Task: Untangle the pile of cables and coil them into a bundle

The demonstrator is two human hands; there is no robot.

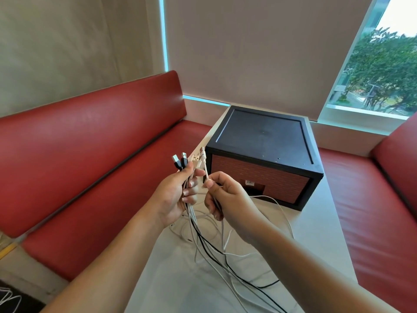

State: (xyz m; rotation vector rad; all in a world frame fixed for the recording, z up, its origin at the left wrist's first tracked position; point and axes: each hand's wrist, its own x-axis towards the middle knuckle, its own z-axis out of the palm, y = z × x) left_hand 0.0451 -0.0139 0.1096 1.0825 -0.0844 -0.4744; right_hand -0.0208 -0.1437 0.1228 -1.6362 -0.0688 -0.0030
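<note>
Low in the frame the loose cables (225, 263) trail over the table (316, 233), running up toward centre. There the left hand (173, 199) curls round the bunch just below the plug ends (180, 160). Just to its right, the right hand (225, 197) pinches one white cable (205, 171), which likely joins the bunch leftward.

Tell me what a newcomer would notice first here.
The two hands mid-frame: the left hand grips a bunch of cables, plugs up, while the right hand pinches one white cable beside it. Behind them a black box sits on the table, with a red bench on the left.
</note>
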